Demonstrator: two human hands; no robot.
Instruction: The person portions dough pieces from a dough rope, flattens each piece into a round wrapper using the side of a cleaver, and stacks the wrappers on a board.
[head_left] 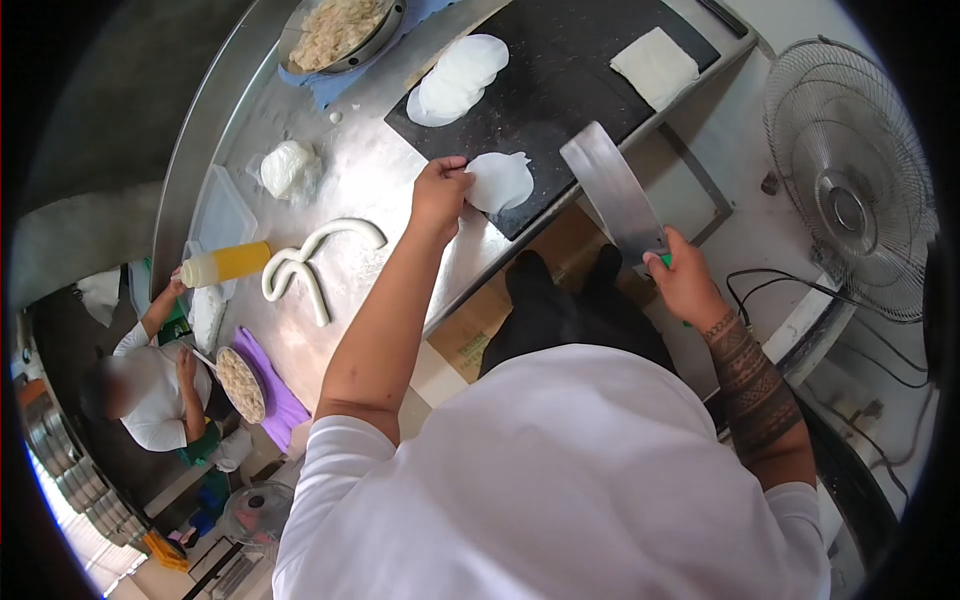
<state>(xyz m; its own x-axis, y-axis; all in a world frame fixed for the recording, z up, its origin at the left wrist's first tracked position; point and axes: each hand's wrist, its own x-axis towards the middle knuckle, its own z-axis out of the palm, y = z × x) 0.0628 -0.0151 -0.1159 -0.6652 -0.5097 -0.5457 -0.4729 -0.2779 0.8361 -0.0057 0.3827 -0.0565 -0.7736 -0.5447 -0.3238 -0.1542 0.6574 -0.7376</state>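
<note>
My left hand (441, 196) pinches the edge of a thin round dough wrapper (501, 182) at the near corner of the black board (570, 110). In my right hand (684, 275) is a cleaver (612, 188) with a broad metal blade and a green handle, held out past the table's edge with the blade pointing up and left. Farther up the board lies an overlapping pile of round wrappers (458, 80). A folded white cloth (655, 68) rests near the board's right end.
On the metal table (350, 180) are dough ropes (318, 262), a wrapped dough ball (290, 170) and a pan of filling (337, 35). A co-worker (160, 385) at left touches a yellow-filled bottle (228, 263) near another filling bowl (241, 385). A fan (845, 205) stands at right.
</note>
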